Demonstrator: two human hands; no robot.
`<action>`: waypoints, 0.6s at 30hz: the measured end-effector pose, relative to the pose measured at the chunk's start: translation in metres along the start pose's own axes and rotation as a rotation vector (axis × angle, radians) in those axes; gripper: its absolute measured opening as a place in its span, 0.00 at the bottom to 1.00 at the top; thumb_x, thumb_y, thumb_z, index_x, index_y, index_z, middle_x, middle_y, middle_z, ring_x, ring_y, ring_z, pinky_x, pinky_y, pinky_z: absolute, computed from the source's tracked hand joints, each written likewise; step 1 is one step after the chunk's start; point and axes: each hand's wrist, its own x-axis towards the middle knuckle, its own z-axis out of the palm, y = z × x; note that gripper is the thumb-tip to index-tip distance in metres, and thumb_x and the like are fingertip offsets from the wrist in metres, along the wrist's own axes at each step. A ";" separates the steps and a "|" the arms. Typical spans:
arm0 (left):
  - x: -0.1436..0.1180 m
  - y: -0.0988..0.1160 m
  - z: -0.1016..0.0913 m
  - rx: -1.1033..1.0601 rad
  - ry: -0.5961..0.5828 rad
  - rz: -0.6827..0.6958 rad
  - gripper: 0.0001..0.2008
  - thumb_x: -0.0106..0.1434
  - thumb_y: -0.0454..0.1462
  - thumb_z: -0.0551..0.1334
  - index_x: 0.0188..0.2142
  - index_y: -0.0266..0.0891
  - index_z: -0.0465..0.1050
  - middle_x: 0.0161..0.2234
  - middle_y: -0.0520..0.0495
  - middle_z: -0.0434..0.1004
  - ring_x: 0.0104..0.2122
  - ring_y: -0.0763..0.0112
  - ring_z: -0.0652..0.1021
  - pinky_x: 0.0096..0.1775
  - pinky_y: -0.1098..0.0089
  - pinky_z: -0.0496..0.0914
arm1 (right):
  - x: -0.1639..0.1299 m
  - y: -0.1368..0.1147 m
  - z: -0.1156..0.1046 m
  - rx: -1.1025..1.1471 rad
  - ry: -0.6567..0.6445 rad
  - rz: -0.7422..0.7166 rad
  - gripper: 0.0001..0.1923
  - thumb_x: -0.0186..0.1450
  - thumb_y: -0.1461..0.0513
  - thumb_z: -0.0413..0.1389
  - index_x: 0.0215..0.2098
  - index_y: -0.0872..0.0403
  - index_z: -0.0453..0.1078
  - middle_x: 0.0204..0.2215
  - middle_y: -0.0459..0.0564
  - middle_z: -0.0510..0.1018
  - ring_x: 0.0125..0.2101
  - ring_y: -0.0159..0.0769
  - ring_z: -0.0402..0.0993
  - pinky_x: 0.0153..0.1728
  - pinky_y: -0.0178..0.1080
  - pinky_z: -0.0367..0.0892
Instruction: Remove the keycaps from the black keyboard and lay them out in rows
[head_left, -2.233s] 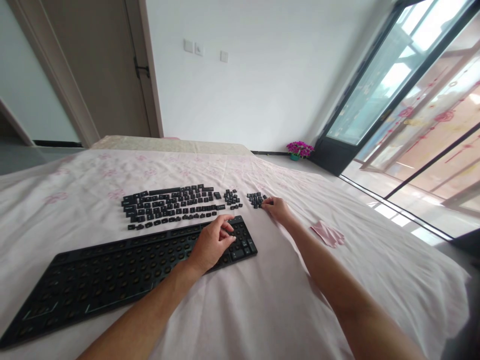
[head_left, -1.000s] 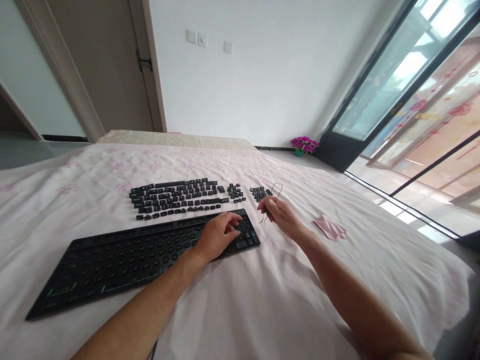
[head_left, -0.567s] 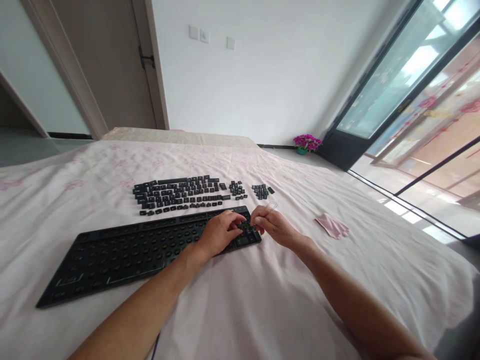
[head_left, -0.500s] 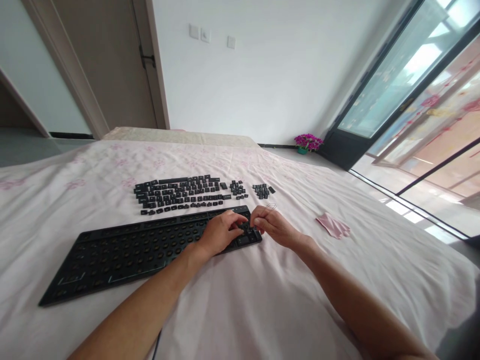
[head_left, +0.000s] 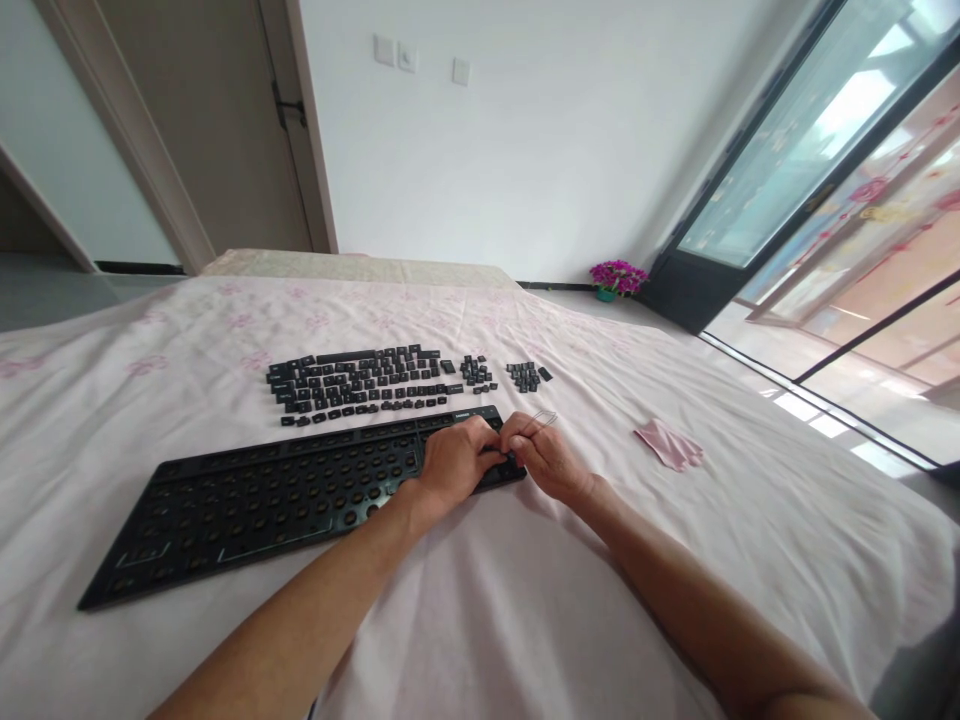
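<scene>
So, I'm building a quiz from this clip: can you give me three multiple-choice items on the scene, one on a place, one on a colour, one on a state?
1. Where do the loose keycaps lie?
A. beyond the keyboard
B. on the pink cloth
C. on the floor

2. What colour is the small cloth on the bedsheet?
A. blue
B. pink
C. black

3. What state is the keyboard in?
A. all keys fitted
B. most keycaps off
C. flipped over

Answers:
1 A, they sit in rows past its far edge.
2 B, it is pink.
3 B, bare switch sockets show across it, while the left hand and right hand meet at its right end.
</scene>
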 end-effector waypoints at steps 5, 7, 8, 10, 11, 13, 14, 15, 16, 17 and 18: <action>-0.004 0.004 -0.004 0.060 -0.033 0.050 0.15 0.66 0.48 0.57 0.33 0.44 0.78 0.32 0.50 0.79 0.33 0.66 0.77 0.31 0.70 0.61 | -0.003 -0.003 0.007 -0.093 0.064 -0.135 0.14 0.72 0.60 0.44 0.30 0.51 0.66 0.28 0.48 0.71 0.30 0.35 0.69 0.36 0.39 0.67; -0.005 0.006 -0.006 0.094 -0.039 0.063 0.16 0.67 0.48 0.55 0.33 0.44 0.78 0.32 0.48 0.79 0.32 0.66 0.76 0.31 0.70 0.60 | -0.003 -0.004 0.007 -0.163 0.052 -0.189 0.13 0.71 0.60 0.44 0.30 0.51 0.66 0.28 0.49 0.71 0.30 0.35 0.69 0.35 0.39 0.67; -0.006 0.007 -0.006 0.102 -0.034 0.060 0.16 0.67 0.48 0.55 0.33 0.44 0.78 0.32 0.48 0.79 0.32 0.66 0.76 0.31 0.70 0.60 | -0.002 -0.004 0.007 -0.199 0.051 -0.214 0.13 0.71 0.61 0.45 0.30 0.51 0.66 0.28 0.49 0.71 0.30 0.36 0.69 0.34 0.40 0.67; -0.007 0.007 -0.007 0.102 -0.016 0.043 0.16 0.67 0.49 0.54 0.35 0.45 0.77 0.33 0.49 0.80 0.33 0.66 0.77 0.31 0.71 0.60 | -0.001 -0.005 0.007 -0.234 0.076 -0.254 0.12 0.70 0.61 0.46 0.30 0.51 0.67 0.29 0.50 0.72 0.31 0.37 0.69 0.34 0.40 0.67; -0.007 0.007 -0.007 0.098 -0.009 0.034 0.16 0.67 0.49 0.54 0.36 0.45 0.77 0.34 0.50 0.80 0.33 0.66 0.77 0.31 0.71 0.60 | 0.000 -0.005 0.007 -0.225 0.094 -0.262 0.12 0.70 0.61 0.46 0.30 0.51 0.67 0.29 0.50 0.72 0.31 0.37 0.69 0.34 0.40 0.67; -0.007 0.006 -0.007 0.086 -0.006 0.029 0.16 0.67 0.49 0.54 0.35 0.45 0.76 0.33 0.51 0.80 0.33 0.67 0.77 0.30 0.71 0.60 | 0.002 -0.003 0.010 -0.176 0.128 -0.254 0.12 0.70 0.61 0.45 0.30 0.50 0.66 0.28 0.50 0.72 0.31 0.37 0.70 0.34 0.40 0.68; -0.007 0.006 -0.007 0.076 -0.009 0.036 0.14 0.67 0.48 0.55 0.35 0.46 0.76 0.33 0.52 0.80 0.33 0.67 0.77 0.30 0.71 0.60 | 0.002 -0.003 0.011 -0.148 0.148 -0.246 0.13 0.70 0.61 0.45 0.30 0.50 0.66 0.27 0.49 0.72 0.31 0.37 0.70 0.34 0.40 0.68; -0.007 0.005 -0.006 0.065 -0.009 0.044 0.12 0.66 0.46 0.57 0.35 0.46 0.76 0.33 0.52 0.81 0.33 0.67 0.78 0.30 0.71 0.60 | 0.003 -0.002 0.013 -0.128 0.166 -0.235 0.13 0.71 0.61 0.45 0.30 0.50 0.65 0.26 0.49 0.72 0.31 0.37 0.70 0.34 0.40 0.68; -0.006 0.004 -0.006 0.053 -0.004 0.048 0.09 0.65 0.45 0.59 0.35 0.46 0.75 0.33 0.53 0.81 0.32 0.67 0.78 0.30 0.71 0.61 | 0.003 -0.003 0.015 -0.120 0.179 -0.224 0.13 0.71 0.62 0.44 0.30 0.50 0.65 0.26 0.49 0.72 0.31 0.37 0.71 0.35 0.40 0.68; -0.005 0.003 -0.005 0.041 0.005 0.044 0.07 0.63 0.44 0.61 0.36 0.46 0.75 0.33 0.54 0.81 0.32 0.67 0.78 0.30 0.71 0.61 | 0.002 -0.003 0.016 -0.123 0.185 -0.217 0.13 0.71 0.62 0.44 0.30 0.50 0.65 0.27 0.49 0.72 0.31 0.36 0.71 0.35 0.40 0.68; -0.004 0.002 -0.004 0.027 0.012 0.034 0.06 0.62 0.43 0.63 0.36 0.46 0.75 0.32 0.54 0.80 0.32 0.67 0.78 0.30 0.71 0.61 | 0.002 -0.005 0.016 -0.133 0.183 -0.213 0.13 0.71 0.62 0.45 0.31 0.50 0.66 0.28 0.49 0.73 0.31 0.36 0.71 0.35 0.40 0.68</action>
